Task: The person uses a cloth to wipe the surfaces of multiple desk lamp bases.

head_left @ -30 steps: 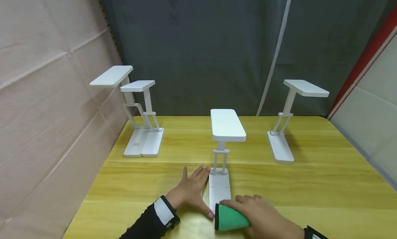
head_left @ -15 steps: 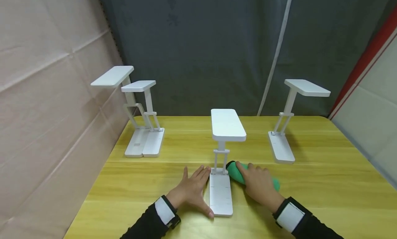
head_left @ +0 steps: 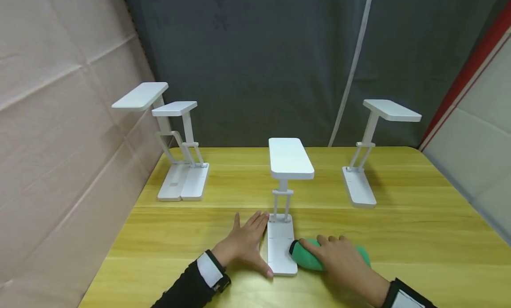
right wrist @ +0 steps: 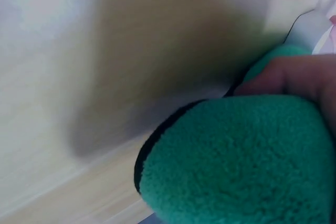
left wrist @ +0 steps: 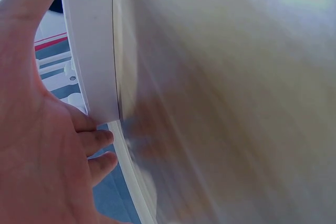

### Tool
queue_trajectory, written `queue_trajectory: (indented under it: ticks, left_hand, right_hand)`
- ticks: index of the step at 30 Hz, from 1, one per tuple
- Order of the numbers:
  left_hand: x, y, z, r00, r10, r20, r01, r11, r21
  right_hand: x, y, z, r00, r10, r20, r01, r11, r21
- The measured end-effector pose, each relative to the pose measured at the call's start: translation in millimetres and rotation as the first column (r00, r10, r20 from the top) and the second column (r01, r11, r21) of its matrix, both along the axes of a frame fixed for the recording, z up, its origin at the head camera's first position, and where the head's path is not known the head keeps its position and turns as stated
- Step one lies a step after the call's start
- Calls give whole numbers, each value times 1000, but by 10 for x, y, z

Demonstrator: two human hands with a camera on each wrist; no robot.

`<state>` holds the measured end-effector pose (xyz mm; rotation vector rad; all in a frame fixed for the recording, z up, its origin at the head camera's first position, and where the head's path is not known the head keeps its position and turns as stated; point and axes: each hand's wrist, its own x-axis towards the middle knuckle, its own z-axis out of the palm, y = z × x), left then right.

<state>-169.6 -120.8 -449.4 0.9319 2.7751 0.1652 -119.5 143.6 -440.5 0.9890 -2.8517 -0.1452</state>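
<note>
A white folding stand with a tilted top plate stands near the front middle of the wooden table. Along the left edge of its base lies my left hand, fingers spread, touching the base with fingertips and thumb. The left wrist view shows that palm against the white base's side. My right hand grips a green fluffy cloth with black edging, its front end at the right edge of the base. In the right wrist view the bunched cloth bulges around the thumb.
Two more white stands stand side by side at the back left. Another white stand is at the back right. A pale wall sheet borders the left and a dark curtain hangs behind.
The right hand with the cloth went from the front end of the base up to its far right side, then came partway back toward me. The left hand has stayed at the base.
</note>
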Motion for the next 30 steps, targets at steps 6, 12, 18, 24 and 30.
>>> queue_trajectory:
  ticks: [6, 12, 18, 24, 30]
  left_hand:
    - [0, -47, -10, 1000, 1, 9, -1, 1000, 12]
    - [4, -38, -11, 1000, 3, 15, -4, 999, 39]
    - [22, -15, -21, 1000, 11, 23, -12, 999, 49]
    - [35, 12, -32, 1000, -3, 14, 3, 999, 44]
    - [18, -2, -11, 1000, 8, 3, -8, 999, 31]
  right_hand:
    - [28, 92, 74, 975, 196, 102, -192, 980, -50]
    - [-269, 237, 170, 994, 60, 92, -44, 985, -165]
    - [-550, 126, 40, 983, -176, -55, 168, 978, -123]
    - [-509, -24, -56, 983, -168, -79, 166, 986, -29]
    - [-281, -39, -11, 995, -100, 25, 101, 994, -35]
